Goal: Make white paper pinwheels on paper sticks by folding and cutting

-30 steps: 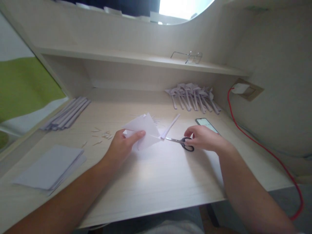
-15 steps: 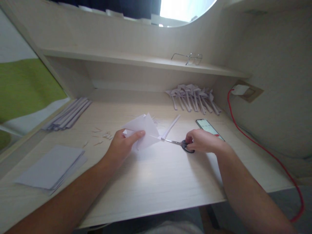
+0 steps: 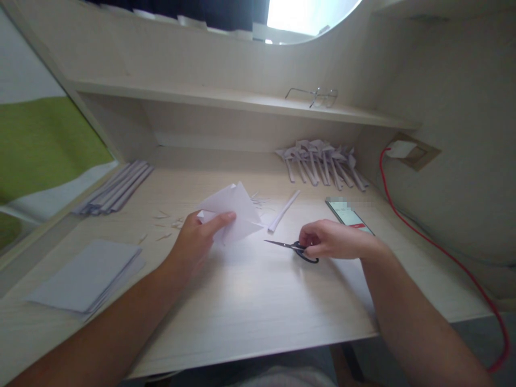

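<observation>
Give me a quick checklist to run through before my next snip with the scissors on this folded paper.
1. Left hand grips the folded paper: ok.
2. Right hand on the scissors handles: ok.
3. Blades closed, tip apart from the paper: ok.
4. Fingers seated in the handle loops: cannot tell.
5. Loose paper strip lies near the cutting line: not ok.
6. Phone sits close beside the right hand: not ok.
</observation>
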`<action>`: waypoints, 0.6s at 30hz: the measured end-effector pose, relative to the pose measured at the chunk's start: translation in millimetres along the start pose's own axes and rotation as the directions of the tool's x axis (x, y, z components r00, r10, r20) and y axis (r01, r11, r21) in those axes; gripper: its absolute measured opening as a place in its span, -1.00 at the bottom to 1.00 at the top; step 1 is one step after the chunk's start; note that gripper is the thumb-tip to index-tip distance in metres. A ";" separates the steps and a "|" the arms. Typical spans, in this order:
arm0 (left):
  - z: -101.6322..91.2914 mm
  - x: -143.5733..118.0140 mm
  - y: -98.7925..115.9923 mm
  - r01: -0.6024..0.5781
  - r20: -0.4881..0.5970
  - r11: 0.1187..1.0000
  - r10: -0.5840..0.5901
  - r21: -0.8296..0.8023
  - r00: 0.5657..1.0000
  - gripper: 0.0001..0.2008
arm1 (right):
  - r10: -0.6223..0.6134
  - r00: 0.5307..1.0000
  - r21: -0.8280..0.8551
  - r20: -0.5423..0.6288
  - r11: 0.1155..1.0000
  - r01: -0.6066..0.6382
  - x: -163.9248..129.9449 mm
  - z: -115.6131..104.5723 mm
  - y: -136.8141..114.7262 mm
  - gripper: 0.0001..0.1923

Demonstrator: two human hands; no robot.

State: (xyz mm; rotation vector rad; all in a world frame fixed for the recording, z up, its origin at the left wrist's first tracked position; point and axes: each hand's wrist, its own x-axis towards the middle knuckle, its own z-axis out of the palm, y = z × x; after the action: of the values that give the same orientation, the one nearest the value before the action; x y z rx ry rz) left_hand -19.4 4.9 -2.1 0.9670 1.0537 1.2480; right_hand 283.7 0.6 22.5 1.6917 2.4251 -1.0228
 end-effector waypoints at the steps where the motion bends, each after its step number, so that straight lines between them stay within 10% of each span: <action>1: 0.6 -0.2 1.5 -0.007 -0.005 0.999 0.007 -0.031 1.000 -0.72 | -0.029 1.000 0.075 -0.006 0.997 0.029 1.4 1.5 -0.4 -0.87; 18: 2.4 -0.9 4.9 -0.108 -0.091 0.969 0.089 -0.221 0.992 -0.71 | -0.155 0.976 0.559 -0.153 0.801 0.215 10.6 22.1 -17.0 -0.61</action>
State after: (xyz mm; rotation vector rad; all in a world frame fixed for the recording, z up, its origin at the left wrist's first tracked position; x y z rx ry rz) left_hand -18.3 4.5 3.3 0.8073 0.9105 1.4650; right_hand 257.4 -5.4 9.8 1.6807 2.5477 -1.9066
